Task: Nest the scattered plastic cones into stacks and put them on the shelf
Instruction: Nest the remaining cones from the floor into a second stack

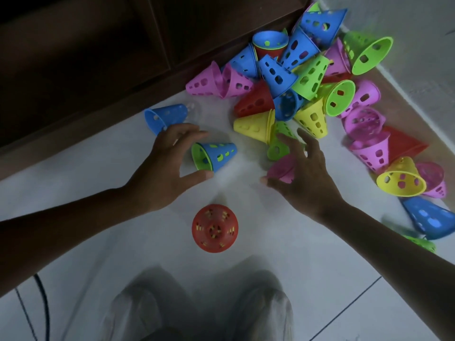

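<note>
The left hand (170, 158) curls round the rim of a blue-and-green nested pair (213, 155) lying on its side, tip toward the right hand (301, 173), which reaches spread-fingered over a pink cone (283, 169), seemingly not yet gripped
</note>
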The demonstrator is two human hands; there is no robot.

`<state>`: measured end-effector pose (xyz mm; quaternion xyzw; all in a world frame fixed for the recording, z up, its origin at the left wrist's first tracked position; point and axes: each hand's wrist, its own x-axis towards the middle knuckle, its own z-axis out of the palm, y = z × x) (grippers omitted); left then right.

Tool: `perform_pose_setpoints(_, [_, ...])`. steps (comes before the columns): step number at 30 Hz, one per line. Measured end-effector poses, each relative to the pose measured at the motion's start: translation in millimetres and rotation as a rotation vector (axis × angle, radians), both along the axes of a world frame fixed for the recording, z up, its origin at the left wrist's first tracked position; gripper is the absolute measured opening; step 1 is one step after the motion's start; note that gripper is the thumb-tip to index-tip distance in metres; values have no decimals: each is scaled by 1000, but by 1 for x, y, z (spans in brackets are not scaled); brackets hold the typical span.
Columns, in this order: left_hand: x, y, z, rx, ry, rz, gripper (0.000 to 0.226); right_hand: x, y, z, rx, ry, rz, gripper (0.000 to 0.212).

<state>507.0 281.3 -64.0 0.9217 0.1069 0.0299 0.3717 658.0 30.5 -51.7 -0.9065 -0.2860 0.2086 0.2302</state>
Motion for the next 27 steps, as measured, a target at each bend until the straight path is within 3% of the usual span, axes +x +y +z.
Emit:
perform_pose_setpoints(5, [11, -5, -4, -82, 48, 38, 58, 1, 1, -16, 88, -41, 15, 77])
perform_pose_setpoints(8, [13, -10, -5, -68, 105, 99, 61, -1, -1, -24, 158, -67, 9, 61])
perform_pose_setpoints(15, [18, -19, 4, -110, 318, 141, 59, -8, -7, -26, 281, -5, -159, 28])
perform_pose_setpoints(20, [12, -20, 15, -217, 370, 222, 50, -17, -12, -20, 386, 141, -402, 33])
perform_pose_setpoints(27, [-6, -28, 52, -729, 259, 379, 67, -44, -16, 19, 561, 431, -621, 46])
